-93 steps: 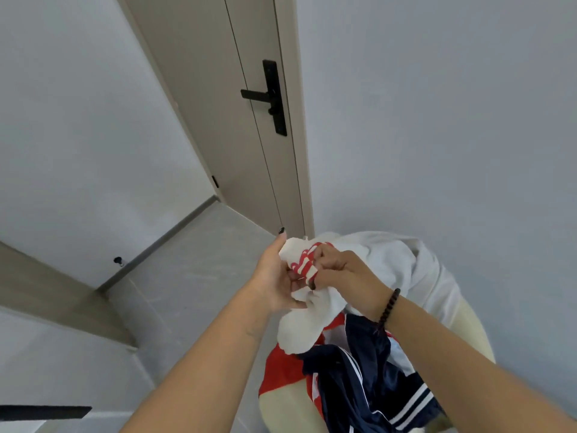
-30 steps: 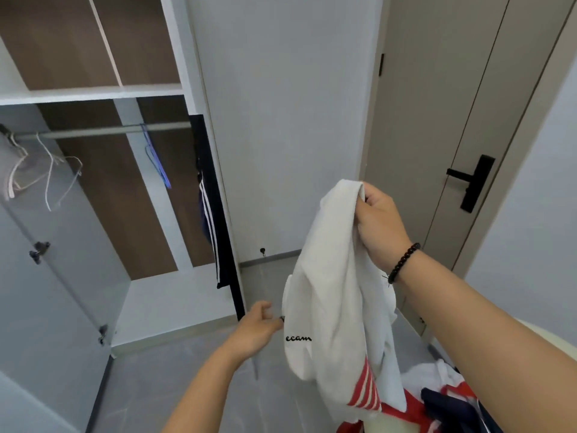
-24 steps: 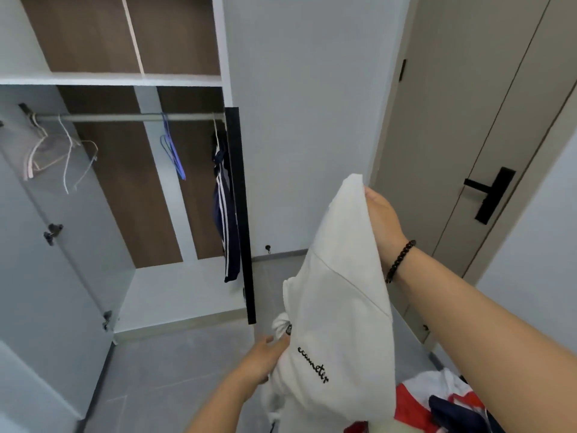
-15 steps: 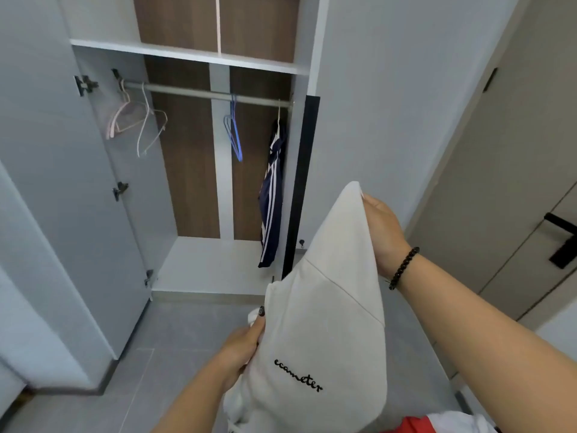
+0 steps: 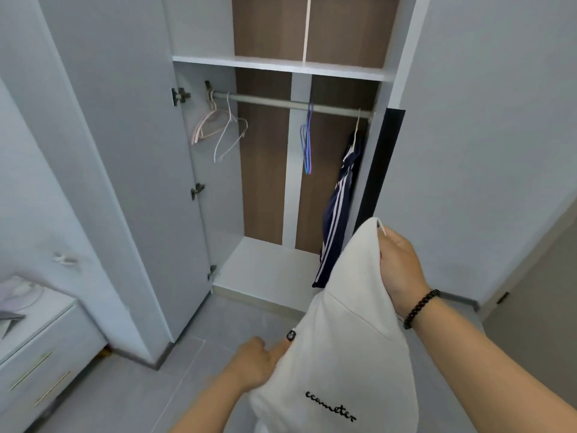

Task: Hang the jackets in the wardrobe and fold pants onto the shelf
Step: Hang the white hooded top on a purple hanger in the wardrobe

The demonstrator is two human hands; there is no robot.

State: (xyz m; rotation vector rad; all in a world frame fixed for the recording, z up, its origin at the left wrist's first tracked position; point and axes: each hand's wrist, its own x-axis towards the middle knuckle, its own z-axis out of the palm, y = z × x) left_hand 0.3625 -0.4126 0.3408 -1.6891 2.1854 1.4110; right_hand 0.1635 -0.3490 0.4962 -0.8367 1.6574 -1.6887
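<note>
The right hand [image 5: 401,270] has its fingers curled round the top edge of a white jacket [image 5: 343,339], pinching the cloth at its highest point, and wears a dark bead bracelet [image 5: 421,308] at the wrist. The left hand [image 5: 256,364] grips the same jacket lower down at its left edge, a dark-painted thumbnail lying on the cloth. The jacket hangs between the two hands in the near right of the scene, with black script lettering low on its front. Beyond it stands the open wardrobe [image 5: 281,67], its door [image 5: 125,151] swung out to the left. A rail [image 5: 290,103] runs under the shelf; on it hang pale hangers [image 5: 218,126] at the left, blue hangers [image 5: 307,145] in the middle and a navy striped garment [image 5: 338,207] at the far right. A white drawer unit [image 5: 40,348] stands at the near left on the grey floor [image 5: 218,320].
</note>
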